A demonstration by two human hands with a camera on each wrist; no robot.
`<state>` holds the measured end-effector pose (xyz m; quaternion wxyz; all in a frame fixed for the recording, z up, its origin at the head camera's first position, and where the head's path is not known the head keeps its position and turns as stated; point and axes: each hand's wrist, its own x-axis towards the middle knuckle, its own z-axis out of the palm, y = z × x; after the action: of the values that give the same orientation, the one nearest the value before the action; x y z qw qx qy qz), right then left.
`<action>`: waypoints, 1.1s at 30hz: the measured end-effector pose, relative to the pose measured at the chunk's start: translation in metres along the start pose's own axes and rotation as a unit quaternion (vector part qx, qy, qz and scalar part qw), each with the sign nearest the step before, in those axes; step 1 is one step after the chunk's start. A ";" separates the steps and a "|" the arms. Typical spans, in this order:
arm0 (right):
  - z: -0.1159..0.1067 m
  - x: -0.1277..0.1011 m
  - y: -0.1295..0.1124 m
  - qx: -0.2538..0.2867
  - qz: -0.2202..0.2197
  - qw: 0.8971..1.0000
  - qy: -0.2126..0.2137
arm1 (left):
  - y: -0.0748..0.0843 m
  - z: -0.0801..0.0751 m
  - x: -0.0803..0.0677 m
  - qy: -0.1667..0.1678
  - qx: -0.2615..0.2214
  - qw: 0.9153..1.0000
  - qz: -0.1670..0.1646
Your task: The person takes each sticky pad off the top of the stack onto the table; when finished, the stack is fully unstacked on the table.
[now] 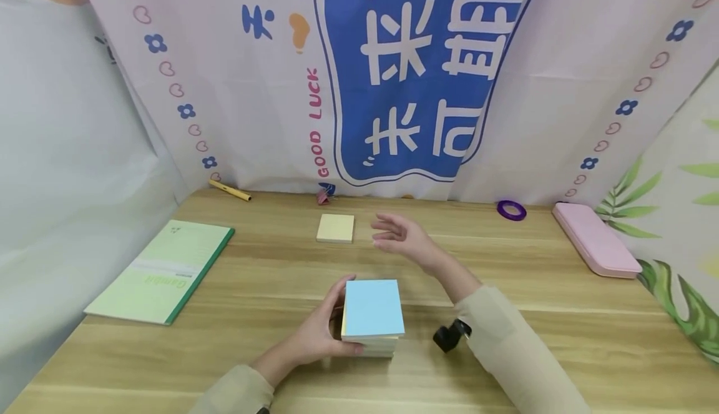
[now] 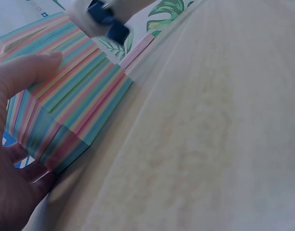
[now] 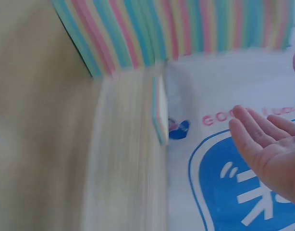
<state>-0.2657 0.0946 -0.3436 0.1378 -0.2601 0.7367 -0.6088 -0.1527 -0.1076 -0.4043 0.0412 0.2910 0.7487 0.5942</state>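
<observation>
A tall stack of sticky notes (image 1: 373, 306), light blue on top, stands on the wooden table before me. My left hand (image 1: 314, 338) grips it from the left, thumb along the near side and fingers around the far side. In the left wrist view the stack (image 2: 82, 91) shows many pink, yellow, teal and blue layers. Raised beyond the stack, my right hand (image 1: 409, 242) has its fingers loosely extended and holds nothing. Left of that hand lies a thin sticky note pad (image 1: 335, 227), pale yellow on top; the right wrist view shows the pad (image 3: 160, 113) edge-on.
A green notebook (image 1: 163, 270) lies at the left, with a yellow pen (image 1: 230, 190) behind it. Small clips (image 1: 324, 195) sit at the back edge by the printed cloth (image 1: 269, 120). A purple ring (image 1: 511, 210) and a pink case (image 1: 596, 240) lie at the right.
</observation>
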 end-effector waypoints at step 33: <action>0.028 -0.104 0.011 -0.264 -0.160 0.951 -0.015 | -0.009 -0.001 0.001 -0.003 0.015 1.000 0.004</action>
<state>-0.1673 0.1304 -0.3723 -0.0236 -0.4104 0.8176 -0.4031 -0.1581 -0.1093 -0.4122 0.0369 0.2960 0.7562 0.5824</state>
